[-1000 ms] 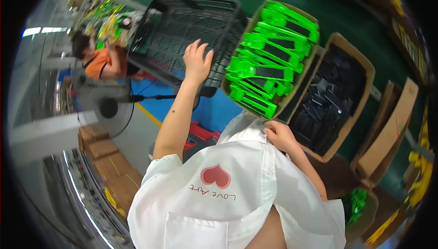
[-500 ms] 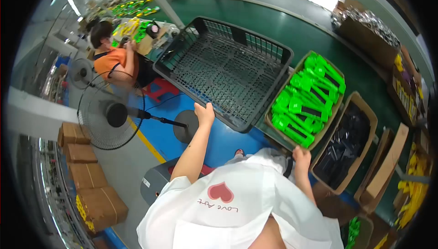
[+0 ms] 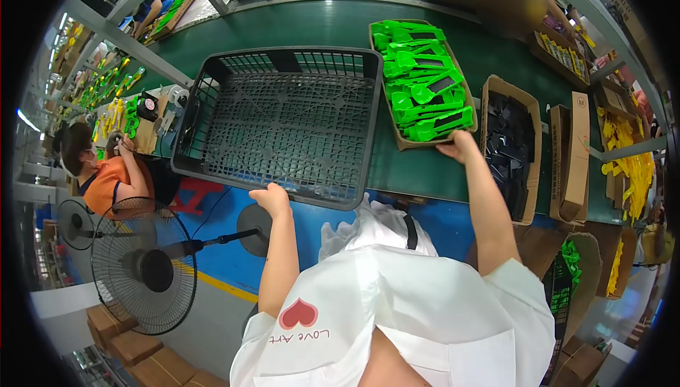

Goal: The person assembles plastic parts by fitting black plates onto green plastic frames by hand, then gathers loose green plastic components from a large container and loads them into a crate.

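A large black plastic crate with a lattice floor sits tilted at the near edge of the green work surface, partly overhanging it. My left hand is closed at the crate's near rim, its fingertips partly hidden. To the right of the crate lies an open cardboard box filled with bright green plastic parts bearing dark strips. My right hand grips that box at its near right corner, fingers at the lower edge.
Right of the green parts stands a cardboard box of black pieces, then a folded carton and yellow parts. A floor fan stands at left, near a seated person in orange. The green conveyor surface runs behind.
My view has turned, so the crate and box now lie straighter before me. My right hand and the box are farther from my body. Both hands remain at the same containers.
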Action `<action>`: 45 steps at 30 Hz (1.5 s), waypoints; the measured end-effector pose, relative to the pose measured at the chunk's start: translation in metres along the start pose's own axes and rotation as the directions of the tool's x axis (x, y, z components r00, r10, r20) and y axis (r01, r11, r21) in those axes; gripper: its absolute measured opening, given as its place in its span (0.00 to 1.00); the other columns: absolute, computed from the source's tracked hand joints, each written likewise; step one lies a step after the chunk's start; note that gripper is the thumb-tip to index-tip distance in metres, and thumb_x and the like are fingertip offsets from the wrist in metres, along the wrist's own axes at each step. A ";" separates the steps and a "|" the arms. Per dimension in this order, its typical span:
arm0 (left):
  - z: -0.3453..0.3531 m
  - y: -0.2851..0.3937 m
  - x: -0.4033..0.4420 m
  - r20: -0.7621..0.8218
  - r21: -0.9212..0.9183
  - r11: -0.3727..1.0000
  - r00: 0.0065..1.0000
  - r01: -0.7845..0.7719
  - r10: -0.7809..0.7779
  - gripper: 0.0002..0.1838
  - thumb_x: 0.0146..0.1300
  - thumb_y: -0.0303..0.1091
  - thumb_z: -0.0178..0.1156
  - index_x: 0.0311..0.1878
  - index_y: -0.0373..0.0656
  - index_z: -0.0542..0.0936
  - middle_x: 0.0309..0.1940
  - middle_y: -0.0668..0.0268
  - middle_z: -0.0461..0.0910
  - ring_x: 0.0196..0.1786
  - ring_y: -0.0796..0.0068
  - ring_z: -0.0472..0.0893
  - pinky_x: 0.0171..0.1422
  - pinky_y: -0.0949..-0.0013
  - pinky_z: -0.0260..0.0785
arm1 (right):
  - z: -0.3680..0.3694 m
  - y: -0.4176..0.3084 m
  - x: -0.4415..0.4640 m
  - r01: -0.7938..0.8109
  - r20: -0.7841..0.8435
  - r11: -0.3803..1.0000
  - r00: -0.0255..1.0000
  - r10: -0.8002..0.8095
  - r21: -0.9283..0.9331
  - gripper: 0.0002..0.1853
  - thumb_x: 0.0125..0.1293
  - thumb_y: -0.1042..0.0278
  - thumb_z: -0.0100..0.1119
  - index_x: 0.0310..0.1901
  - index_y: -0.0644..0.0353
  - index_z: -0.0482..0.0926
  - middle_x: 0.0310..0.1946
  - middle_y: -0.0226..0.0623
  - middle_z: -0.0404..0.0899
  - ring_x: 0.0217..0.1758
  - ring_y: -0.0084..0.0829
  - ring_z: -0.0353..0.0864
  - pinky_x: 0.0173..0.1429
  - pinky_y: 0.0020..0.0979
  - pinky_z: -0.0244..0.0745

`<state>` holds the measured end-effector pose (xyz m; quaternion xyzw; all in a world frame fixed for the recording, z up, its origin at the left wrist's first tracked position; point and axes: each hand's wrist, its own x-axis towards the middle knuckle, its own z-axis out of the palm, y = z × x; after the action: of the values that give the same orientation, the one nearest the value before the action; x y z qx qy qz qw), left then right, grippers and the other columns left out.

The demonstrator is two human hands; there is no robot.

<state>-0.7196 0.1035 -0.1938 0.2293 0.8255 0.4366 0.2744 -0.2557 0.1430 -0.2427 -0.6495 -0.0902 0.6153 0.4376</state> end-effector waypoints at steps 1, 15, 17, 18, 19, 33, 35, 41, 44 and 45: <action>0.000 0.003 -0.003 -0.001 -0.001 1.000 1.000 -0.010 0.010 0.14 0.58 0.25 0.45 0.43 0.27 0.57 0.45 0.40 0.65 0.48 0.52 0.72 0.53 0.65 0.63 | -0.012 -0.017 0.018 -0.010 -0.004 1.000 1.000 0.010 -0.029 0.21 0.59 0.76 0.41 0.56 0.68 0.63 0.47 0.52 0.74 0.43 0.49 0.80 0.45 0.43 0.80; 0.006 -0.054 0.035 -0.183 0.097 0.995 0.983 0.005 0.013 0.25 0.60 0.27 0.42 0.58 0.21 0.55 0.56 0.43 0.63 0.56 0.52 0.68 0.63 0.63 0.57 | 0.002 -0.226 0.216 0.086 -0.296 0.546 0.765 -0.572 -0.833 0.18 0.55 0.65 0.51 0.44 0.66 0.79 0.47 0.56 0.77 0.55 0.49 0.74 0.57 0.40 0.70; 0.006 -0.044 0.030 -0.157 -0.049 0.999 0.988 0.001 -0.008 0.22 0.59 0.27 0.44 0.56 0.28 0.59 0.55 0.49 0.64 0.53 0.57 0.69 0.58 0.64 0.63 | -0.013 -0.236 0.299 0.492 -0.062 0.576 0.723 -0.688 -0.653 0.18 0.53 0.65 0.51 0.42 0.68 0.79 0.44 0.57 0.78 0.50 0.50 0.77 0.52 0.40 0.70; 0.006 -0.027 0.020 -0.138 -0.078 0.997 0.990 0.018 -0.029 0.21 0.59 0.27 0.45 0.55 0.30 0.60 0.55 0.50 0.65 0.52 0.59 0.70 0.56 0.64 0.64 | 0.007 -0.243 0.271 0.639 0.004 0.688 0.734 -0.679 -0.345 0.17 0.51 0.65 0.53 0.38 0.69 0.79 0.40 0.55 0.79 0.45 0.42 0.79 0.48 0.37 0.70; 0.008 -0.018 0.014 -0.111 -0.105 0.994 0.993 0.036 -0.048 0.20 0.59 0.26 0.45 0.54 0.31 0.61 0.54 0.52 0.65 0.51 0.61 0.70 0.55 0.65 0.66 | 0.036 -0.248 0.245 0.678 -0.162 0.636 0.627 -0.762 -0.368 0.13 0.49 0.67 0.53 0.33 0.68 0.79 0.32 0.47 0.81 0.36 0.34 0.79 0.41 0.34 0.72; -0.044 -0.011 0.072 0.668 -0.299 0.748 0.690 0.592 -0.280 0.20 0.55 0.40 0.56 0.43 0.31 0.72 0.43 0.51 0.76 0.48 0.51 0.77 0.53 0.53 0.73 | 0.191 0.054 -0.103 0.399 0.260 0.811 0.914 -0.312 -0.429 0.43 0.50 0.67 0.54 0.66 0.72 0.45 0.64 0.61 0.52 0.67 0.53 0.57 0.69 0.38 0.56; -0.051 -0.016 0.101 0.758 -0.228 0.746 0.594 0.626 -0.267 0.21 0.53 0.38 0.54 0.42 0.27 0.70 0.44 0.46 0.75 0.51 0.45 0.75 0.57 0.47 0.71 | 0.199 0.072 -0.085 0.460 0.250 0.774 0.888 -0.387 -0.435 0.43 0.50 0.68 0.54 0.67 0.72 0.46 0.64 0.59 0.53 0.68 0.50 0.56 0.70 0.36 0.55; -0.086 -0.016 0.075 0.902 -0.157 0.563 0.350 0.811 -0.253 0.22 0.52 0.33 0.50 0.39 0.16 0.68 0.53 0.34 0.67 0.60 0.43 0.69 0.67 0.48 0.64 | 0.179 0.065 -0.177 0.582 0.238 0.646 0.805 -0.544 -0.494 0.42 0.50 0.69 0.51 0.67 0.72 0.47 0.69 0.57 0.47 0.74 0.44 0.46 0.73 0.33 0.48; -0.091 -0.007 0.037 0.943 -0.071 0.656 0.265 0.751 -0.200 0.25 0.54 0.35 0.50 0.46 0.16 0.67 0.58 0.33 0.62 0.62 0.46 0.67 0.68 0.52 0.62 | 0.144 0.050 -0.239 0.640 0.166 0.578 0.731 -0.662 -0.506 0.40 0.49 0.71 0.51 0.66 0.72 0.51 0.68 0.57 0.50 0.72 0.45 0.50 0.72 0.34 0.51; -0.097 0.008 0.003 0.960 -0.084 0.694 0.246 0.715 -0.137 0.28 0.55 0.35 0.51 0.51 0.18 0.64 0.59 0.34 0.62 0.62 0.47 0.67 0.68 0.53 0.63 | 0.131 0.046 -0.258 0.656 0.130 0.553 0.697 -0.705 -0.513 0.40 0.49 0.71 0.51 0.65 0.72 0.51 0.67 0.57 0.51 0.71 0.45 0.52 0.71 0.34 0.52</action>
<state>-0.7842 0.0517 -0.1425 0.0977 0.4139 0.3411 0.8383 -0.4488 0.0058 -0.0699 -0.6836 -0.4777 0.3182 0.4507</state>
